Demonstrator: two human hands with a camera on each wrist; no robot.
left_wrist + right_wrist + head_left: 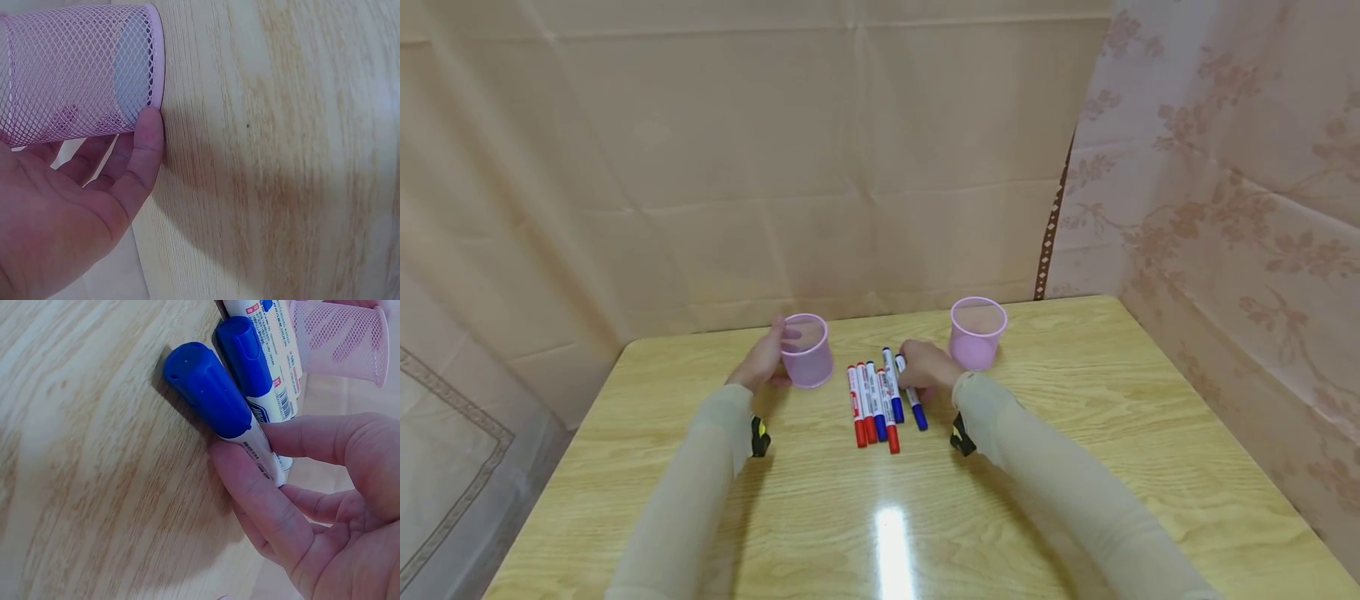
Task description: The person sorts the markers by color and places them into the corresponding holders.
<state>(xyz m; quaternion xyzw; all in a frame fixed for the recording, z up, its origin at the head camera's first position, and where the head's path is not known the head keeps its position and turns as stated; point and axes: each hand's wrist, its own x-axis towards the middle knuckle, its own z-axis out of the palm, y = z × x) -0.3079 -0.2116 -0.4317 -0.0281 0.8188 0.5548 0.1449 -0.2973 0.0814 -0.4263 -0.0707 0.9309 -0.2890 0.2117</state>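
My left hand (762,358) grips a pink mesh pen cup (808,362) from its left side. Some of its fingers show behind the mesh, and one fingertip (149,122) touches the cup near its base. The cup stands upright on the table. With my right hand (927,367) I pinch a white marker with a blue cap (209,394) at its white barrel, the cap pointing toward me. This marker is the rightmost in a row of white markers, next to another blue-capped marker (247,356).
Between my hands lie several more markers, some with red caps (892,440) and some with blue. A second pink mesh cup (977,337) stands upright just beyond my right hand. Beige cloth (775,167) hangs behind the wooden table (820,508), with floral cloth (1240,208) at the right.
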